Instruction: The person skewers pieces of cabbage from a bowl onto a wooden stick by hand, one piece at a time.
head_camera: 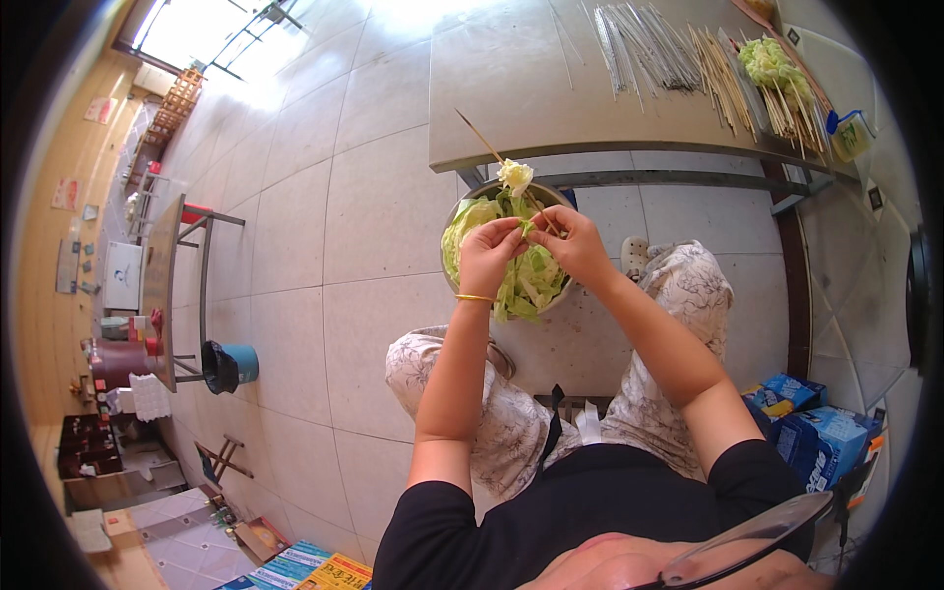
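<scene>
Over a metal basin (447, 269) heaped with torn green leaves (538, 284) that look like cabbage or lettuce, my two hands meet. My right hand (571, 240) grips a thin wooden skewer (479, 133) near its lower end. Folded pale leaves (515, 177) are threaded partway along it, and its point slants up to the left. My left hand (490, 251) pinches a small green leaf piece (526, 227) against the right fingertips, close to the skewer. Whether that piece is pierced cannot be seen.
A metal-topped table (509, 96) stands ahead, its near edge just beyond the basin. On it lie metal skewers (649, 48), bare wooden skewers (719, 77) and leaf-loaded skewers (778, 70). Blue packages (822, 442) sit at right. A bin (240, 366) stands left beside another table (164, 295).
</scene>
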The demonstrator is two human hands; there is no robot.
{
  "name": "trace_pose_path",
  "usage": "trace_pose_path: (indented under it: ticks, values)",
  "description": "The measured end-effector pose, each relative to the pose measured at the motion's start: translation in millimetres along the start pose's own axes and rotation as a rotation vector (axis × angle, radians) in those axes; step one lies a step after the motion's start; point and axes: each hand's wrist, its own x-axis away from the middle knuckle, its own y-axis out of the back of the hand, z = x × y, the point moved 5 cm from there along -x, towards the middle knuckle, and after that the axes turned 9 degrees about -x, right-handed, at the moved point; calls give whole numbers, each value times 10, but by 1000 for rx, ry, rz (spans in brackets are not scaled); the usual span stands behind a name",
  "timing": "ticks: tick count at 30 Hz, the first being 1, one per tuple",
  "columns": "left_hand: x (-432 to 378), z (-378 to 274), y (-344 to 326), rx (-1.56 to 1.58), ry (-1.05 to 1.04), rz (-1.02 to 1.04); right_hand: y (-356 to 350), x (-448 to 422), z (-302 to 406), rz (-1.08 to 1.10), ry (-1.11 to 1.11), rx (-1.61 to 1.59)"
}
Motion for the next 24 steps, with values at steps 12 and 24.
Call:
trace_pose_path:
  ticks: [12, 24]
  values:
    - [28, 17, -63, -197, -71, 108, 91, -22, -53, 44, -300, -227]
    - [-52, 99, 187, 221, 206, -55, -1, -12, 247, 209, -13, 29]
